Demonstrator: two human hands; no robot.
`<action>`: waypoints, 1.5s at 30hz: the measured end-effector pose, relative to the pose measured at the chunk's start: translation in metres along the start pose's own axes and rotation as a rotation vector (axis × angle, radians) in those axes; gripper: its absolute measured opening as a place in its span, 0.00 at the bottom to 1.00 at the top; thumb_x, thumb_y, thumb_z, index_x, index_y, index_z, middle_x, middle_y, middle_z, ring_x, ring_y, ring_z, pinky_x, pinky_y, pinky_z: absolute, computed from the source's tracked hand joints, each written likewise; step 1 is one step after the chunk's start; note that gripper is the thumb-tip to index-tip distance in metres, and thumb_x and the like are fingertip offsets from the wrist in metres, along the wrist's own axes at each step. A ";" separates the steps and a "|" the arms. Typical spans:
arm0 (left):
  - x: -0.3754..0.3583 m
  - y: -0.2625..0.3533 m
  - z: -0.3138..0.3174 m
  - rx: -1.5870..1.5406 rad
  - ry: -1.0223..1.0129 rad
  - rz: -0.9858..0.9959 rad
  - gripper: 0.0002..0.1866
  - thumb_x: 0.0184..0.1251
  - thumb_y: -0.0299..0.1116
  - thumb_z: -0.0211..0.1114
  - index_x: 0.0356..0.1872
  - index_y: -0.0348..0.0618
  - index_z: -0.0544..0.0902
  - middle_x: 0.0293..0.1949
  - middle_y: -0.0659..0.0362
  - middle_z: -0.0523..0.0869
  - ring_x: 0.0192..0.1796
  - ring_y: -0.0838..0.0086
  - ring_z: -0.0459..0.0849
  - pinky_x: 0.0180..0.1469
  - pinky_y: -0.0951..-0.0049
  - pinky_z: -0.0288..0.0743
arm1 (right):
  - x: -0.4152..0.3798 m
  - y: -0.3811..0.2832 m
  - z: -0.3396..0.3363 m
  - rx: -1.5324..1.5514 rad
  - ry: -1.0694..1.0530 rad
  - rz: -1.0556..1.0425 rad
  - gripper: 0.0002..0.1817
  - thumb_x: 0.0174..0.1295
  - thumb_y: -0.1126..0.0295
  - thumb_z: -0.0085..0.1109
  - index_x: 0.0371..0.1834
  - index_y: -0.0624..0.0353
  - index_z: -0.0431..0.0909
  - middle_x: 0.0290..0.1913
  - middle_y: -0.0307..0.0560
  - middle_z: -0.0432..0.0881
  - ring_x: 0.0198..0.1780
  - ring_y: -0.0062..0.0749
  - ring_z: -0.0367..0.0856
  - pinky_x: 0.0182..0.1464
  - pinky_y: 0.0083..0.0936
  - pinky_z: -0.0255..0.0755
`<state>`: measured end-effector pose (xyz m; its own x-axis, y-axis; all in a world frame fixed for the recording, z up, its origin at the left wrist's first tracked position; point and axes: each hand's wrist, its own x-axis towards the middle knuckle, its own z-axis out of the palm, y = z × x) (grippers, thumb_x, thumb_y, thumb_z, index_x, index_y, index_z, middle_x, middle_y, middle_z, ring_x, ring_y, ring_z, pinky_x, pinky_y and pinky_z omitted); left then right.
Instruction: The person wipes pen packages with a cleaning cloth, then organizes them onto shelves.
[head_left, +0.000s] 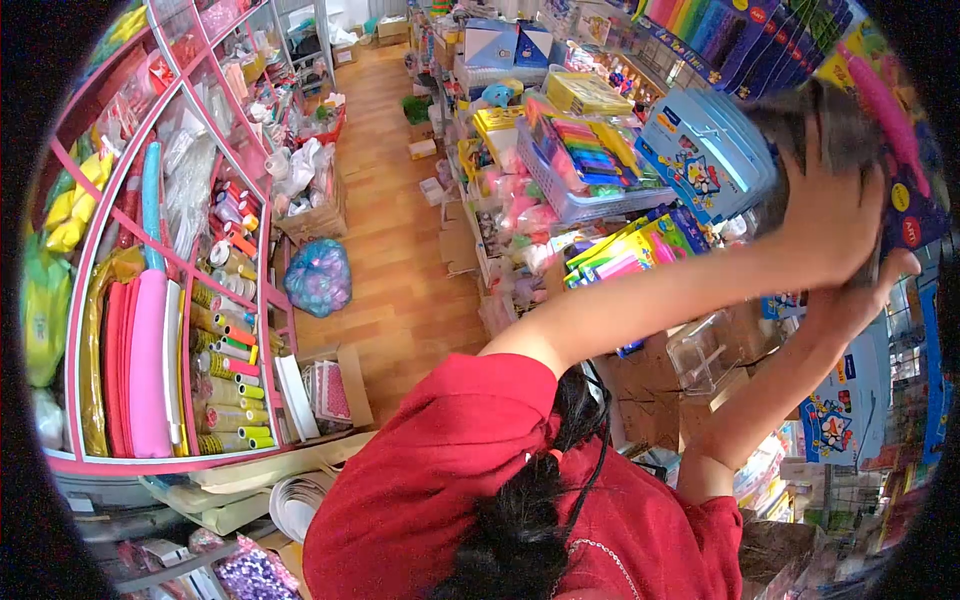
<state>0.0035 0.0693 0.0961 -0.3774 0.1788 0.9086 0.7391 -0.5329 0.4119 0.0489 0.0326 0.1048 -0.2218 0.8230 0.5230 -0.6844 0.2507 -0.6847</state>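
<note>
My left hand reaches up to the right, its fingers laid over a blurred dark grey bundle whose kind I cannot make out. Just below it, my right hand is at the bundle's lower end, thumb sticking out to the right and most fingers hidden. Light-blue cartoon packs hang beside the bundle on the left. Behind my hands, dark blue packs with a pink pen-like item hang on the display. Coloured marker packs lie under my left forearm.
A white basket holds more colour packs. Left stands a pink-framed shelf with fabric rolls and ribbon spools. On the wooden aisle floor sit a shiny blue-purple bag and cardboard boxes. Another light-blue pack hangs at lower right.
</note>
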 end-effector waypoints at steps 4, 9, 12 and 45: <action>0.066 -0.039 -0.006 -0.109 -0.239 -0.261 0.18 0.59 0.35 0.47 0.46 0.36 0.74 0.54 0.35 0.69 0.63 0.42 0.59 0.53 0.26 0.50 | 0.001 0.008 0.004 -0.024 0.078 -0.146 0.43 0.56 0.36 0.44 0.64 0.62 0.58 0.64 0.48 0.64 0.64 0.40 0.62 0.65 0.40 0.55; 0.011 -0.039 -0.005 -0.102 -0.189 -0.165 0.22 0.58 0.35 0.48 0.52 0.33 0.69 0.51 0.35 0.71 0.59 0.42 0.64 0.55 0.29 0.50 | 0.012 0.002 -0.004 -0.127 0.082 -0.161 0.44 0.56 0.34 0.41 0.63 0.63 0.59 0.61 0.48 0.68 0.61 0.40 0.65 0.65 0.37 0.55; -0.023 0.010 -0.023 -0.116 -0.067 0.079 0.26 0.58 0.41 0.47 0.50 0.27 0.71 0.57 0.28 0.62 0.62 0.27 0.49 0.56 0.26 0.39 | 0.027 0.005 -0.022 -0.145 0.020 -0.182 0.44 0.58 0.35 0.39 0.64 0.65 0.58 0.63 0.49 0.65 0.63 0.38 0.62 0.65 0.36 0.53; -0.010 0.024 -0.004 -0.121 -0.147 -0.140 0.28 0.60 0.40 0.48 0.52 0.23 0.70 0.62 0.30 0.55 0.64 0.27 0.44 0.59 0.26 0.34 | 0.011 0.012 -0.014 -0.137 0.059 -0.031 0.45 0.59 0.35 0.36 0.68 0.64 0.50 0.68 0.51 0.56 0.67 0.46 0.55 0.67 0.43 0.48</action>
<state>0.0230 0.0515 0.0965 -0.3798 0.3720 0.8470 0.6093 -0.5883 0.5316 0.0477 0.0518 0.0948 -0.1577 0.8412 0.5173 -0.5880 0.3408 -0.7335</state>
